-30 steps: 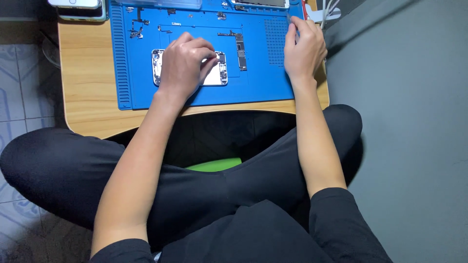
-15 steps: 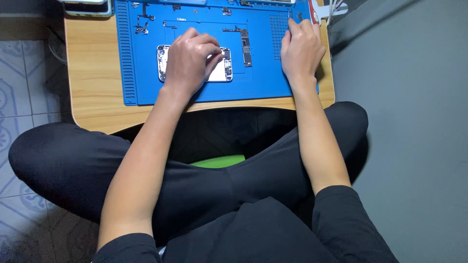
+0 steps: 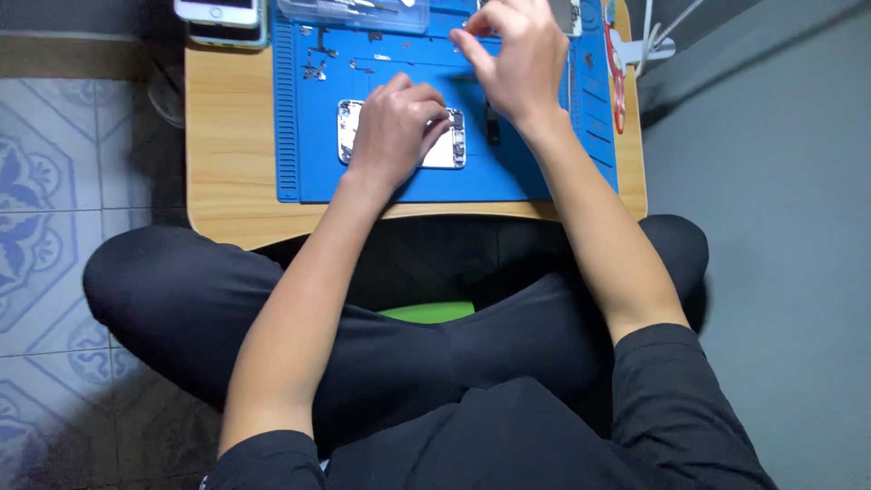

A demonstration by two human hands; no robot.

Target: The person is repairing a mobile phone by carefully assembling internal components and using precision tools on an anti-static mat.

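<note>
Two bare hands at work over a blue repair mat [image 3: 308, 172] on a low wooden table [image 3: 227, 136], the person seated cross-legged on the floor.

Item 1: left hand [image 3: 395, 122]. Laid palm-down over an opened phone body [image 3: 446, 145], fingers curled together and pressing on it, apparently to keep it from sliding on the mat. The phone body lies flat near the mat's middle, long side across the view, its inner parts facing up; the hand hides most of it.

Item 2: right hand [image 3: 517, 59]. Raised above the mat beyond the phone body, thumb and forefinger drawn close as if pinching. Whether anything small sits between them cannot be told.

Item 3: small dark loose parts [image 3: 316, 65] scattered on the far left of the mat, kept well apart from the phone body; a dark narrow strip [image 3: 493, 127] lies just beside the phone's right end.

Item 4: clear plastic tray [image 3: 354, 11] at the mat's far edge; a white phone [image 3: 218, 11] lies on the table's far left corner; a red-handled tool [image 3: 615, 68] lies along the mat's right border.

Edges and room: the mat's near strip, toward the person, is bare, as is the wood on its left. The table's right edge ends close to a grey wall [image 3: 771, 227], so free room lies mainly leftward and nearward.
</note>
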